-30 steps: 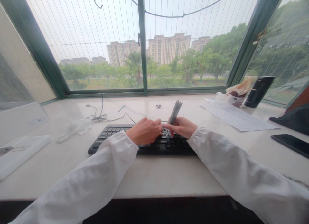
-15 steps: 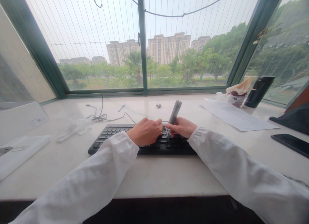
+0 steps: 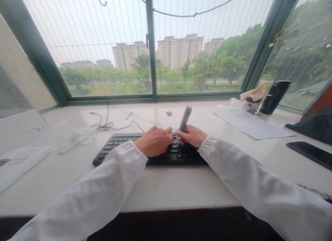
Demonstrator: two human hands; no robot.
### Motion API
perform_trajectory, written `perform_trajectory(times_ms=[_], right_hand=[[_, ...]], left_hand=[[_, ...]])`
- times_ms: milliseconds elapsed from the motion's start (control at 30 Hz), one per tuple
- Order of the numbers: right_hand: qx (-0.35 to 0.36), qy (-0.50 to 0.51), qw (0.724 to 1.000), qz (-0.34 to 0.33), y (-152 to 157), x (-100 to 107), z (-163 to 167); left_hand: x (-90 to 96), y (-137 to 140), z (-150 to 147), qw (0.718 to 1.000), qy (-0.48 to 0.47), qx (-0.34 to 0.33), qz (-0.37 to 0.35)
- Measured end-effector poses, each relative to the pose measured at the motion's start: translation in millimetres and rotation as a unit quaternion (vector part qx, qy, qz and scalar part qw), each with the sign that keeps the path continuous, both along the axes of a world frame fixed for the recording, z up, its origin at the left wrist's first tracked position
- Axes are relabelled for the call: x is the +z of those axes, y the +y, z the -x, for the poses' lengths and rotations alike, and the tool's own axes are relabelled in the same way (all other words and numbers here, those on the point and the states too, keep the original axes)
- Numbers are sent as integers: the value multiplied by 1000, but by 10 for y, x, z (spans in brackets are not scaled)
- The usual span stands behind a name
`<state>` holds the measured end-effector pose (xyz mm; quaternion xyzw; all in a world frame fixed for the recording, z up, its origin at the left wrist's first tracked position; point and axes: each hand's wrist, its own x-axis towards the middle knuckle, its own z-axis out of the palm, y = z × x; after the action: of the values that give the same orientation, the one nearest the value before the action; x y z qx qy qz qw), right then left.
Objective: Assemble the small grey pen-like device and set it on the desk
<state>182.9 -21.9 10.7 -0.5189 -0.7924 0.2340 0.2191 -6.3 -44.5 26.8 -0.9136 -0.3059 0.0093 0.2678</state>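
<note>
A black keyboard lies on the white counter, its middle part covered by both hands. My left hand is closed over the middle of the keys, thumb and fingertips pinched together. What it pinches, if anything, I cannot make out. My right hand, just to the right, grips a slim grey stick-like tool with a ragged upper end. The tool stands almost upright, leaning slightly right, and its lower end is hidden by the fingers and the keys.
Behind the keyboard lie a coiled cable, a small blue piece and a small dark part. To the right are a paper sheet, a phone and a black cylinder. Crumpled plastic lies left.
The whole view has shifted slightly. Both hands keep nearly the same places over the keyboard, and the grey tool stays in my right hand.
</note>
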Motion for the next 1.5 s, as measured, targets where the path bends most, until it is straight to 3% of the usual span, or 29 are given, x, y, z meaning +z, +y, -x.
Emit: perform_trajectory(times_ms=[467, 967, 1200, 1500], right_hand=[[-38, -6, 997, -60, -6, -60, 20], [-19, -32, 995, -94, -11, -35, 0], [32, -21, 996, -75, -41, 8, -41], [136, 106, 985, -23, 74, 28, -211]], left_hand=[[-4, 4, -7, 1000, 3, 6, 2], [28, -19, -4, 1000, 4, 8, 14], [39, -18, 5, 1000, 14, 12, 15], [52, -4, 19, 999, 17, 22, 29]])
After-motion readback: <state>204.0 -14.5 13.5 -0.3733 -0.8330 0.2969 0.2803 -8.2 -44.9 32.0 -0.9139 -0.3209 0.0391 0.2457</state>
